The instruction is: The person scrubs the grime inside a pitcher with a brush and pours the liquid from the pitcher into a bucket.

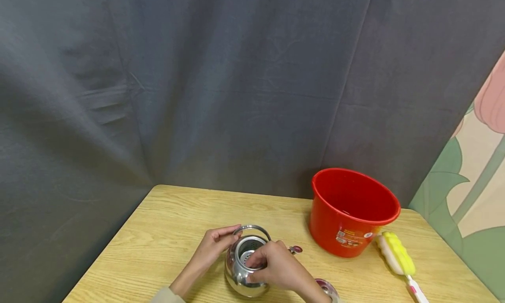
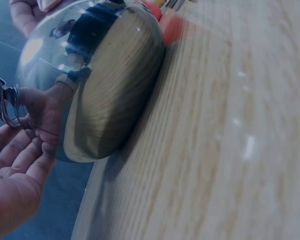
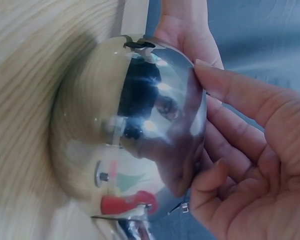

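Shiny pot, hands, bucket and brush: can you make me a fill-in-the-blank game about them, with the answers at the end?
1. The shiny pot stands on a table with ____ grain.
2. The left hand touches the pot's curved ____, which arches up by its opening.
3. The bucket's colour is ____.
4. In the head view, the sponge brush lies to the ____ of the bucket.

Missing words: wood; handle; red; right.
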{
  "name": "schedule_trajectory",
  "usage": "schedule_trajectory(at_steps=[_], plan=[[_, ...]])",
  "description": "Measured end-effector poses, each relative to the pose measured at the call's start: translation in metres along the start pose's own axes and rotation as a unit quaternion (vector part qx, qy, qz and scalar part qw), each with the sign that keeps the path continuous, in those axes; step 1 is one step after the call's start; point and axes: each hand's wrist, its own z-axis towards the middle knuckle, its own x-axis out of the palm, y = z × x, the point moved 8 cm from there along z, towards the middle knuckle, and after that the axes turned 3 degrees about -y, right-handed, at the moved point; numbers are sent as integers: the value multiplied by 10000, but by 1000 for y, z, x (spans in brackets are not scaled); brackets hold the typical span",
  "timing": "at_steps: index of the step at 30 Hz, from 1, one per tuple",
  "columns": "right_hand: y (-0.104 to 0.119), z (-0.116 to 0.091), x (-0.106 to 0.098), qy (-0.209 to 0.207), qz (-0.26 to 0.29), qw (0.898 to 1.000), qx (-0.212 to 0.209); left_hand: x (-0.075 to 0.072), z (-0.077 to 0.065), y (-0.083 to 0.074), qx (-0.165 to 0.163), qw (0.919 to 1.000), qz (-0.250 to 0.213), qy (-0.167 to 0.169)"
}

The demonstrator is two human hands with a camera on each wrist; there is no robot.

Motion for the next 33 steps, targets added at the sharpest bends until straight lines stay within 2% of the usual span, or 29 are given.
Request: schedule_trajectory(at_steps=[7,16,21,26,33], plan=[[0,0,1,2,122,9999,4,2,0,-1,24,10000,7,60],[-1,-3,-3,-375,421,9984,-66,1,-1,-1,31,10000,18,76],[0,-4,-5,-491,357,9980,-178,2,-1,-1,35,9999,-10,103],[2,-7,-7,-521,290,9974,-394,2,-1,-1,48,10000,11,62],[5,-14,-8,-670,51,9931,-964,2,-1,-1,90,9999,45,95]])
